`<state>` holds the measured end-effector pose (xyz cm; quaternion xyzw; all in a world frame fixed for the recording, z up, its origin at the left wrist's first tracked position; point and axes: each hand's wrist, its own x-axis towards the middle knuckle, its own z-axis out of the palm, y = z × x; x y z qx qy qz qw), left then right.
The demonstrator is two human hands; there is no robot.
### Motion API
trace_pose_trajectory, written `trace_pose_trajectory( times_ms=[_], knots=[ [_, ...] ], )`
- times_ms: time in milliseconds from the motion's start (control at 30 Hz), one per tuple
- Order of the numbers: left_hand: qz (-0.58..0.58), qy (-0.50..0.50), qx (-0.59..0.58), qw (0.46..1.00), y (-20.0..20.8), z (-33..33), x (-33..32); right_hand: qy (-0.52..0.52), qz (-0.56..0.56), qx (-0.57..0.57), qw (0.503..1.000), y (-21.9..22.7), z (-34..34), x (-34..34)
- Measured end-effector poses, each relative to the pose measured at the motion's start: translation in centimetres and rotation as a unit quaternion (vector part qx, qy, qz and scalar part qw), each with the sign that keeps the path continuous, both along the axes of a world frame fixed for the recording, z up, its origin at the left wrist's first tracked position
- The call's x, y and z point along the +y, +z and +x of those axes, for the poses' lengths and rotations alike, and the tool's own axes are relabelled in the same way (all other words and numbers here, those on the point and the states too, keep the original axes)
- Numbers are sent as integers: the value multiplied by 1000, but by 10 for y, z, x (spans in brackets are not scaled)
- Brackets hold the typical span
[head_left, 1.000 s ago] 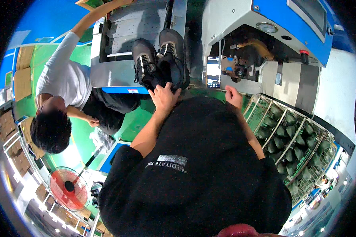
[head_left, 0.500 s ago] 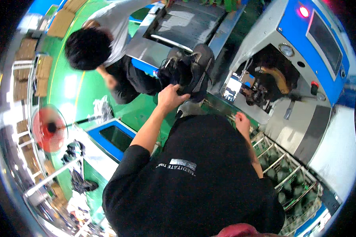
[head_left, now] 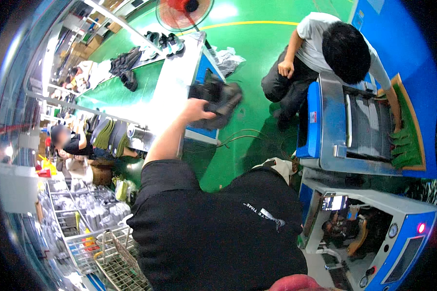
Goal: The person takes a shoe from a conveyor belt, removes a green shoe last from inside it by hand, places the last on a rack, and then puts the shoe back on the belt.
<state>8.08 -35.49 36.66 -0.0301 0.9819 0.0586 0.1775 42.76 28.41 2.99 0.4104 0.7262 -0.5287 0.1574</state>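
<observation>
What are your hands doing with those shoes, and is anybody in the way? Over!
Left hand gripping dark shoes, blurred, near white table. Right hand out of view. Co-worker off to the right, apart from shoes.

The left arm (head_left: 161,151) stretches out from the torso (head_left: 218,223); its bare forearm (head_left: 173,133) slants up and rightward from a black sleeve (head_left: 167,178); the left hand (head_left: 196,111) is curled in a grip, thumb (head_left: 209,115) pointing right, fingers partly hidden.

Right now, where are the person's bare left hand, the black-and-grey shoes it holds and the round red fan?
Bare left hand (head_left: 197,111): head view, back of hand.
Black-and-grey shoes (head_left: 224,104): head view, blurred upper.
Round red fan (head_left: 183,15): head view, cage's lower part.
</observation>
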Motion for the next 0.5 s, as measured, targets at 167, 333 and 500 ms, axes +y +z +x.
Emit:
trace_pose_trajectory(
  times_ms=[167,333,500],
  knots=[
    [-258,125,282,915,34,62,-180,9,-15,-16,1000,-14,-9,9],
    [-26,705,326,629,4,-24,-203,-36,-28,14,999,-43,18,15],
    [27,168,135,976,-209,-70,-100,-43,-55,95,993,-79,41,-21]
  ],
)
